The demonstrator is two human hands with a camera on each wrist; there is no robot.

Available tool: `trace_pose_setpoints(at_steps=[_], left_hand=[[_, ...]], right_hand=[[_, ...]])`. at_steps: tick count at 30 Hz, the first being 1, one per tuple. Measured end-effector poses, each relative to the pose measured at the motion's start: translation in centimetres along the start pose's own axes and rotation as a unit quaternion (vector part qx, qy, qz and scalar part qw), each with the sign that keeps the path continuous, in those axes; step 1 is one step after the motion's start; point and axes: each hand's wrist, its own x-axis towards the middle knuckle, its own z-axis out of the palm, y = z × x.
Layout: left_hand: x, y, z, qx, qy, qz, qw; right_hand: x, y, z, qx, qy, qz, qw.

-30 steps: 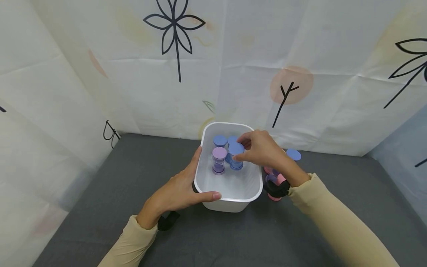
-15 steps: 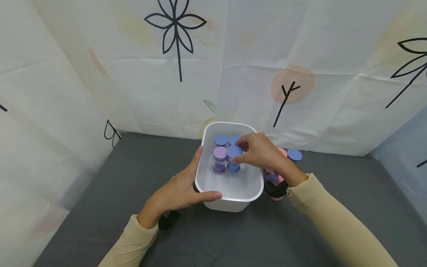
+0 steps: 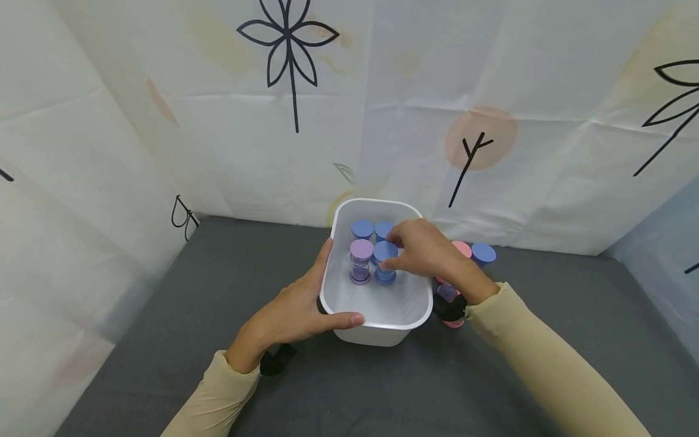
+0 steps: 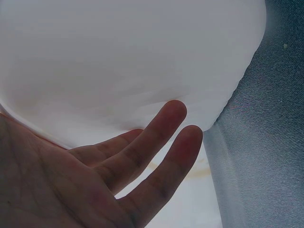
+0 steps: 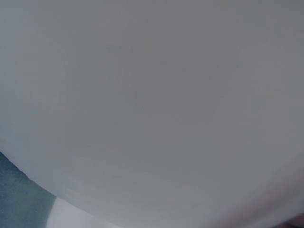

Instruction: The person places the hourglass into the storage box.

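A white plastic tub (image 3: pixel 382 309) stands on the table with several small sand timers upright inside. My right hand (image 3: pixel 426 249) reaches over its right rim and pinches a blue sand timer (image 3: pixel 385 250) by the upper end, between thumb and fingers. Left of that one is a purple sand timer (image 3: pixel 361 249); two more blue caps show behind. My left hand (image 3: pixel 292 312) rests along the tub's left side, thumb over the front rim. In the left wrist view, its nearly straight fingers (image 4: pixel 166 168) lie against the outer wall. The right wrist view is filled by the tub's pale wall.
More sand timers, pink, blue and purple, stand right of the tub, partly hidden by my right forearm; a blue cap (image 3: pixel 483 254) and a pink cap (image 3: pixel 462 248) show. A dark grey cloth (image 3: pixel 218 291) covers the table. A patterned white curtain (image 3: pixel 393 133) hangs behind.
The pinched blue sand timer has shifted slightly within the tub and now stands close beside the purple one. My left hand holds its place on the tub.
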Motion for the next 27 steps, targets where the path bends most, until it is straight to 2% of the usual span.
trace_pose_setpoints(at_steps=[13,27], left_hand=[[0.0,0.1,0.0,0.002,0.001,-0.002,1.0],[0.1,0.1,0.0,0.005,0.003,-0.004,1.0]], right_hand=[[0.0,-0.2,0.5,-0.053,-0.005,-0.004,0.999],[0.1,-0.2,1.3,-0.101,0.023,-0.02,0.994]])
